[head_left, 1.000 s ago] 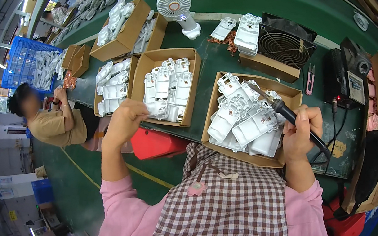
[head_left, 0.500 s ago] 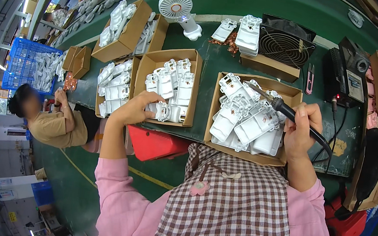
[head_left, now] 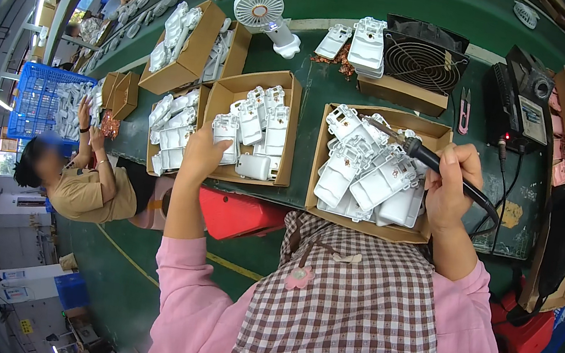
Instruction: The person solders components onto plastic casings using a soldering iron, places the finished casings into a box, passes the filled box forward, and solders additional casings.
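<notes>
Two cardboard boxes [head_left: 292,106] hold white plastic housings [head_left: 368,173]; left hand [head_left: 203,153] grips one, right hand [head_left: 449,188] clamps a soldering iron [head_left: 434,161]

Small white desk fan [head_left: 262,8]; black square grilled fan [head_left: 423,58]; pink-handled snips [head_left: 464,115]; blue plastic crate [head_left: 39,101]; red plastic bin [head_left: 238,212]; black power unit [head_left: 520,108].
</notes>
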{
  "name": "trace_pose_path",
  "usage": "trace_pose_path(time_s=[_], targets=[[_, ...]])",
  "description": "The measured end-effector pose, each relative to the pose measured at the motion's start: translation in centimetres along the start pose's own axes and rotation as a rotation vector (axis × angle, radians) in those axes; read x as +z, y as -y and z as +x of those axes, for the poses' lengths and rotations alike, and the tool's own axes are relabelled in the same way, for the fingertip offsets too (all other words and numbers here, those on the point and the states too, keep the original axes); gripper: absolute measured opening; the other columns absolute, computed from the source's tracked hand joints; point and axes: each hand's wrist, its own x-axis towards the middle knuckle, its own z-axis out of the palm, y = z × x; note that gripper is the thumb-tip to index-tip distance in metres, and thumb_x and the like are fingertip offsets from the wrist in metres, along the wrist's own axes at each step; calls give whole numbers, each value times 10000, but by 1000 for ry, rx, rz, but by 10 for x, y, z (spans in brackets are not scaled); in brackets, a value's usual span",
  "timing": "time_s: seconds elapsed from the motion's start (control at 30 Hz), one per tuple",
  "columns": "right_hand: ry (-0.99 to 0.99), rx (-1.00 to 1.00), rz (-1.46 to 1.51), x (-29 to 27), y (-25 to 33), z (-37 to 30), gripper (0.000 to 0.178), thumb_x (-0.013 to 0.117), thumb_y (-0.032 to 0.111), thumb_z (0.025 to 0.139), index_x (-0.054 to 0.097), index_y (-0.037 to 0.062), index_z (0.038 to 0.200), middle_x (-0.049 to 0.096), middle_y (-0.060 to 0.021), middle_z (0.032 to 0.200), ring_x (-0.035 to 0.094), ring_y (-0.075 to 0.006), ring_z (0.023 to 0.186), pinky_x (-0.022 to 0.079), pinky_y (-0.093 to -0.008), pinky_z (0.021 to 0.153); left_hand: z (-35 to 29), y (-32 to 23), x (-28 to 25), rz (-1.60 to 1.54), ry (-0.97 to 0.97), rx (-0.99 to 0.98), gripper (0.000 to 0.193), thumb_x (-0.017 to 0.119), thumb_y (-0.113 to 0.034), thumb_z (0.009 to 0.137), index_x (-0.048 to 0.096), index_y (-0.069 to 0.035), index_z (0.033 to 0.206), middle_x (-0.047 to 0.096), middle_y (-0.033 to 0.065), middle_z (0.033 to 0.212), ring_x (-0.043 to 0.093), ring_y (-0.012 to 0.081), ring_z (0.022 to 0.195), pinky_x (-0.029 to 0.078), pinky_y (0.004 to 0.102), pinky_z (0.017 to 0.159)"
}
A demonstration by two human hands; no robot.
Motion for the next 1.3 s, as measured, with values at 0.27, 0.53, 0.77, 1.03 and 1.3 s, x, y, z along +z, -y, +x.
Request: trace_pose_path(time_s=[0.27, 0.53, 0.77, 1.03, 1.3], targets=[[6, -12, -34, 0, 0, -3, 172, 549, 132, 900, 473, 58, 765, 479, 2, 639, 424, -40, 490, 340, -179, 443, -5, 2, 11, 174, -59, 10, 496, 658, -292, 794, 519, 97, 1067, 597, 279, 994, 573, 411, 971, 460, 443, 822], [23, -47, -130, 0, 2, -7, 189, 560, 149, 897, 480, 61, 751, 467, 24, 590, 415, -36, 465, 330, -180, 431, -20, -19, 32, 120, -258, 47, 535, 668, -156, 784, 417, 78, 1195, 528, 270, 1113, 502, 433, 1032, 413, 460, 881], [-1, -75, -131, 2, 0, -8, 190, 554, 140, 898, 481, 63, 741, 472, 22, 591, 411, -35, 460, 329, -180, 423, -1, 12, 25, -666, -47, -76, 348, 642, -158, 806, 552, 28, 1087, 626, 165, 1014, 589, 260, 916, 445, 344, 806], [-14, -104, -107, 0, 4, -6, 208, 527, 134, 901, 446, 63, 723, 448, 10, 587, 376, -40, 459, 311, -181, 402, 24, -20, 41, -779, 69, -165, 411, 615, -208, 816, 541, 72, 1107, 620, 152, 1016, 597, 212, 881, 473, 313, 725], [33, -32, 11, -10, 4, -3, 174, 554, 135, 900, 480, 50, 768, 495, 9, 636, 414, -29, 485, 336, -177, 444, 16, -71, 44, -979, -193, -275, 536, 620, -108, 826, 330, 16, 1260, 590, 134, 995, 592, 196, 811, 476, 322, 729]])
